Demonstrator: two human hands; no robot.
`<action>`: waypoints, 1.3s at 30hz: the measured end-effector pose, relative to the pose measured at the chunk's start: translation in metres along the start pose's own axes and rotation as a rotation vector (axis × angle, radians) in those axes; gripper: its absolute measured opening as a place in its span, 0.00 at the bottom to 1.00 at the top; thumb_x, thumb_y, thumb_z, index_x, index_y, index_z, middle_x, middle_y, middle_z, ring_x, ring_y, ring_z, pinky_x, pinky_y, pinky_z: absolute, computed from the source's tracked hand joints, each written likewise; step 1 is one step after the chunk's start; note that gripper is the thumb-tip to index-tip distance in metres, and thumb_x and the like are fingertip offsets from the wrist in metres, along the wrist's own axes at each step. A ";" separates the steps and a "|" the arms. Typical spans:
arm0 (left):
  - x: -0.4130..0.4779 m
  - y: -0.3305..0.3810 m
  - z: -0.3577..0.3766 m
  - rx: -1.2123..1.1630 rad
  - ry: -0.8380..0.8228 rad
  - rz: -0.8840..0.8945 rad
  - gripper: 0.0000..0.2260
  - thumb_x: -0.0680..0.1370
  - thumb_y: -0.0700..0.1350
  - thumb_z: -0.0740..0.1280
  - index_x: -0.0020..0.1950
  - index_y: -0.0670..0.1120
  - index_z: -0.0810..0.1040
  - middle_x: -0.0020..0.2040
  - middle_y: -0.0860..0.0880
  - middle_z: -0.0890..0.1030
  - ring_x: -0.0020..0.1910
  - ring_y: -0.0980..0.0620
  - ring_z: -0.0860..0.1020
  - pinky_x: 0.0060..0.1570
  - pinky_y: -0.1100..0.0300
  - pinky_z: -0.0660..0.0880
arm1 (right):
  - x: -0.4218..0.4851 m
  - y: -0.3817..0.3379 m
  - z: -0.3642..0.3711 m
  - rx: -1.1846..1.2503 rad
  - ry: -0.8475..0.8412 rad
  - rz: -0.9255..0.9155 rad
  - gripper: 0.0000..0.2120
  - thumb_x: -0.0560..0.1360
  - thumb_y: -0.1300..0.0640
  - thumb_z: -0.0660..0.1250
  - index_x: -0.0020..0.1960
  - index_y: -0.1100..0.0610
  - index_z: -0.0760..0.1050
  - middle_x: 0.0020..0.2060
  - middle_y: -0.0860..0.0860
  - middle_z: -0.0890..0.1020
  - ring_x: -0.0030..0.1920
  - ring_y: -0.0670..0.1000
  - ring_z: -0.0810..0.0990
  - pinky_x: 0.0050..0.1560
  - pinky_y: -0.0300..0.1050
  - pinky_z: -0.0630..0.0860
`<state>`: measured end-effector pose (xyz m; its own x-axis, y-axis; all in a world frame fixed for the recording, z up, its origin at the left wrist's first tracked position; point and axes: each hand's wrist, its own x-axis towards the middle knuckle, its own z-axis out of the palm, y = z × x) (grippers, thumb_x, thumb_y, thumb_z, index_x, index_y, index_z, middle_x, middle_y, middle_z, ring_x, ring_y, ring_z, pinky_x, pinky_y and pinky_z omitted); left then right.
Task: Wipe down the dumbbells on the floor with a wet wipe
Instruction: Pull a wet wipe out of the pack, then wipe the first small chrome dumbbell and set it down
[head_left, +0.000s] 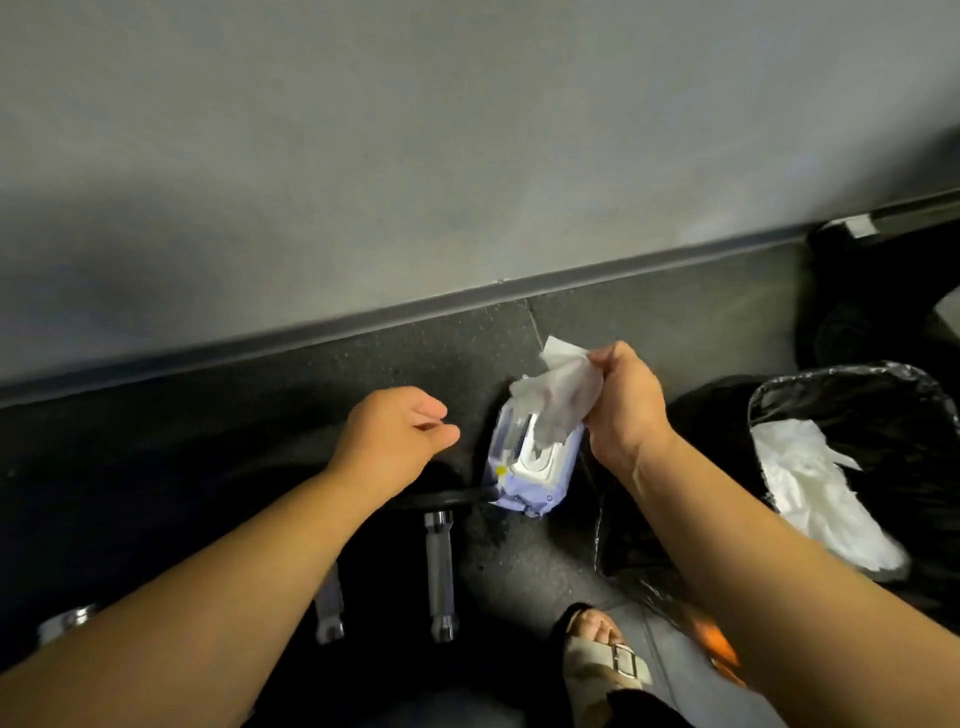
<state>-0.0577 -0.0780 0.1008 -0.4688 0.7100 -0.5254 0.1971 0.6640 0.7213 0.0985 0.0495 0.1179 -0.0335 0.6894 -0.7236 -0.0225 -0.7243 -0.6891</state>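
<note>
**A:** Dark speckled rubber floor (415, 353) runs up to a plain grey wall (467, 130) at twelve o'clock. Where are the dumbbells?

**B:** Black dumbbells with knurled chrome handles (440, 566) lie on the floor at six to seven o'clock, partly under the left forearm. Their heads are lost in shadow.

**A:** And the hands?

**B:** The right hand (623, 410) pinches a white wet wipe (561, 395). The wipe's lower end sits in the open white lid of a pale purple wipe pack (530, 467) near centre. The left hand (395, 436), at nine o'clock of the pack, holds nothing, fingers loosely curled.

**A:** Anything else?

**B:** A bin with a black liner (893, 415) at three o'clock holds crumpled white tissue (821, 493). A sandalled foot (608, 654) shows at five o'clock.
</note>
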 end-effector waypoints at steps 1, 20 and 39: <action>-0.010 0.007 -0.008 -0.051 -0.016 0.011 0.10 0.70 0.42 0.76 0.50 0.46 0.81 0.48 0.47 0.84 0.47 0.53 0.82 0.52 0.59 0.77 | -0.014 -0.007 0.002 -0.013 -0.040 -0.007 0.25 0.59 0.53 0.63 0.53 0.63 0.77 0.44 0.60 0.79 0.44 0.58 0.76 0.46 0.50 0.72; -0.246 0.040 -0.142 -1.102 -0.071 -0.160 0.15 0.75 0.46 0.67 0.61 0.45 0.77 0.55 0.46 0.83 0.58 0.48 0.79 0.63 0.52 0.71 | -0.284 -0.043 0.056 -0.091 -0.582 0.039 0.14 0.79 0.58 0.56 0.47 0.61 0.79 0.33 0.54 0.84 0.31 0.50 0.83 0.30 0.39 0.78; -0.355 -0.039 -0.252 -0.578 0.194 -0.041 0.16 0.70 0.46 0.70 0.58 0.48 0.78 0.50 0.45 0.83 0.50 0.46 0.81 0.53 0.47 0.79 | -0.419 0.108 0.141 -0.182 -0.784 0.261 0.27 0.80 0.40 0.50 0.59 0.59 0.79 0.55 0.58 0.83 0.54 0.57 0.81 0.53 0.51 0.76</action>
<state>-0.1154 -0.4152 0.3731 -0.6253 0.5947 -0.5053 -0.2982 0.4162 0.8590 -0.0311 -0.3190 0.3524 -0.7000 0.2478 -0.6697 0.2408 -0.8010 -0.5480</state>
